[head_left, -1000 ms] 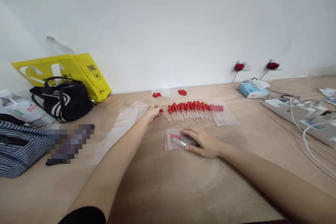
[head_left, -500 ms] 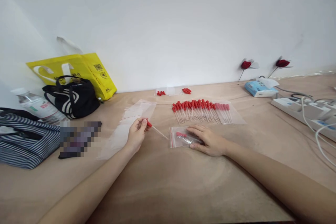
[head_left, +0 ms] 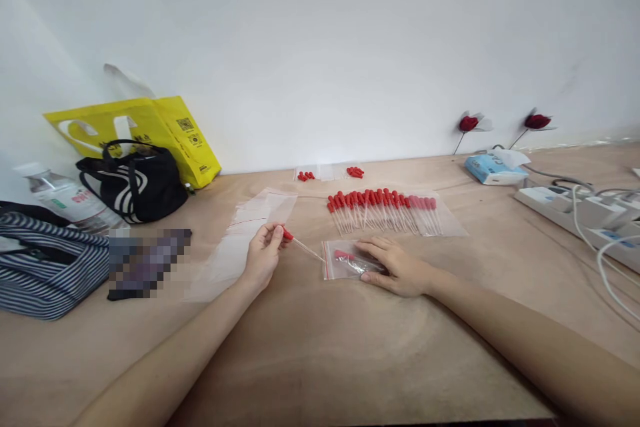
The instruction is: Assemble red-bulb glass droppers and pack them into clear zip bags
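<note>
My left hand [head_left: 265, 255] pinches the red bulb of a thin clear dropper [head_left: 309, 250], whose tip points right and meets the left edge of a small zip bag [head_left: 334, 271]. A red-topped item shows through that bag. On the bag's right part lies my right hand [head_left: 397, 267], palm down, fingers apart. Behind it several red-topped droppers [head_left: 370, 210] lie in a row, the right ones on or under a clear bag [head_left: 453, 223]. A fanned stack of clear bags [head_left: 227, 260] is beside my left hand.
Loose red bulbs [head_left: 355, 173] lie on bags near the wall. At left are a yellow bag [head_left: 193, 147], a black bag [head_left: 155, 187], a bottle and a striped bag [head_left: 55, 267]. Right: tissues [head_left: 495, 169], power strips [head_left: 560, 207], cables.
My left hand has moved slightly right with the dropper, and the tip now reaches the small bag's edge. My right hand has stayed on the bag.
</note>
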{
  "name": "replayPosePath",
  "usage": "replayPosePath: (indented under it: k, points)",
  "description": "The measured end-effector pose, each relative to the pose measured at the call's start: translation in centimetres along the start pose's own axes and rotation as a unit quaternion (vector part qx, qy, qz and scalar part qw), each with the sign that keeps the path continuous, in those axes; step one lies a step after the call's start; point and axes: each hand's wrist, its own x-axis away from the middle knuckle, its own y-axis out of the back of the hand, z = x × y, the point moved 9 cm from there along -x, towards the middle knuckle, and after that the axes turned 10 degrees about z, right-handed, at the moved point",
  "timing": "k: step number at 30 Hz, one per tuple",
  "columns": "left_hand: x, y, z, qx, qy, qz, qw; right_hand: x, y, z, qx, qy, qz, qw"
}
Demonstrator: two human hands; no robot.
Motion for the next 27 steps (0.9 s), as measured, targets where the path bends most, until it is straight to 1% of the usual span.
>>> replayPosePath:
  k: [3,5,7,10,11,13,16,18,20,23,27]
  points:
    - [0.2,-0.3,0.2,-0.008,0.010,0.009,1.000,0.0,0.0,0.0,0.001,-0.003,-0.001,1.000]
    - [0.6,-0.7,0.3,-0.023,0.026,0.029,0.999,0.0,0.0,0.0,0.002,-0.003,-0.002,1.000]
    - [1.0,-1.6,0.5,-0.055,0.052,0.074,0.994,0.0,0.0,0.0,0.004,-0.001,-0.004,1.000]
    - [1.8,-3.4,0.5,-0.123,0.069,0.166,0.976,0.0,0.0,0.1,0.007,0.001,-0.005,1.000]
    - [2.1,-4.1,0.5,-0.148,0.066,0.193,0.968,0.0,0.0,0.1,0.008,0.001,-0.005,1.000]
    - [2.6,-5.1,0.5,-0.201,0.048,0.229,0.951,0.0,-0.1,0.0,0.006,0.000,-0.003,1.000]
    - [2.9,-6.2,0.5,-0.259,0.018,0.252,0.932,0.0,0.0,0.0,0.004,-0.001,-0.001,1.000]
    - [2.9,-6.9,0.5,-0.253,0.001,0.261,0.932,-0.1,0.0,0.0,0.002,-0.001,-0.002,1.000]
    - [2.9,-7.6,0.5,-0.221,-0.005,0.273,0.936,-0.1,0.0,0.0,-0.006,0.000,-0.004,1.000]
    - [2.8,-8.7,0.9,-0.186,0.010,0.305,0.934,-0.1,0.0,-0.1,-0.030,0.000,-0.009,1.000]
    - [2.6,-9.1,1.3,-0.191,0.010,0.314,0.930,0.1,0.4,-0.6,-0.083,0.007,-0.023,0.996]
